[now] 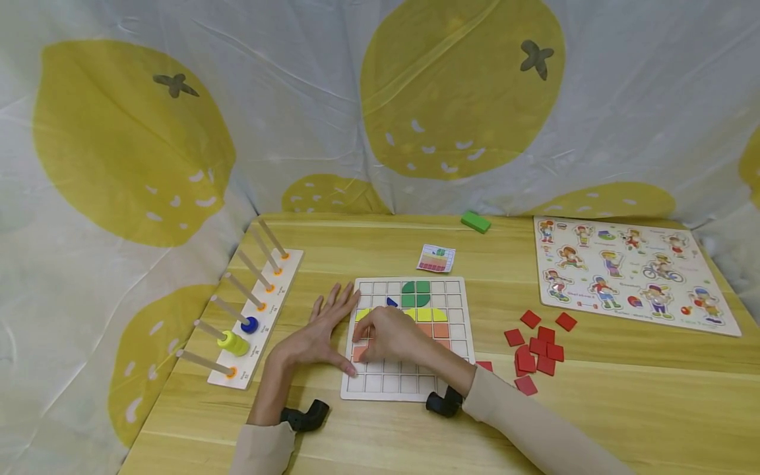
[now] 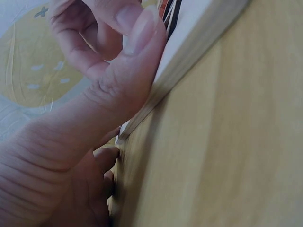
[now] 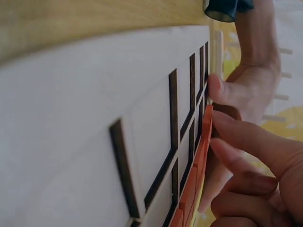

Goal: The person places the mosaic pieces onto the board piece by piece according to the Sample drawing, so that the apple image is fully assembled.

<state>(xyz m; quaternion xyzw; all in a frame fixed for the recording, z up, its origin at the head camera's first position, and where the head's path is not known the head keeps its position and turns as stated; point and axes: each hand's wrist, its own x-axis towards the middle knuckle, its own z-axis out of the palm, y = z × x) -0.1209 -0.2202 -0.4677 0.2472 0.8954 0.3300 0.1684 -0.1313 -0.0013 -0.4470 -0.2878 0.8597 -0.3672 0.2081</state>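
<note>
A white grid board (image 1: 386, 389) lies on the table, with rows of yellow and orange tiles, a green leaf-like group (image 1: 416, 294) and a small blue piece (image 1: 392, 301) on it. My right hand (image 1: 394, 335) reaches across the board and pinches an orange square tile (image 3: 207, 124) at the left end of an orange row; part of that row is hidden beneath the hand. My left hand (image 1: 317, 335) is spread along the board's left edge. In the left wrist view, the left thumb (image 2: 128, 71) rests against the board's side.
Several loose red square tiles (image 1: 546, 335) lie right of the board. A small picture card (image 1: 436, 258) and a green block (image 1: 475, 222) lie beyond it. The peg stand (image 1: 255, 343) with rings is at left, a sports-figure puzzle board (image 1: 635, 277) at right.
</note>
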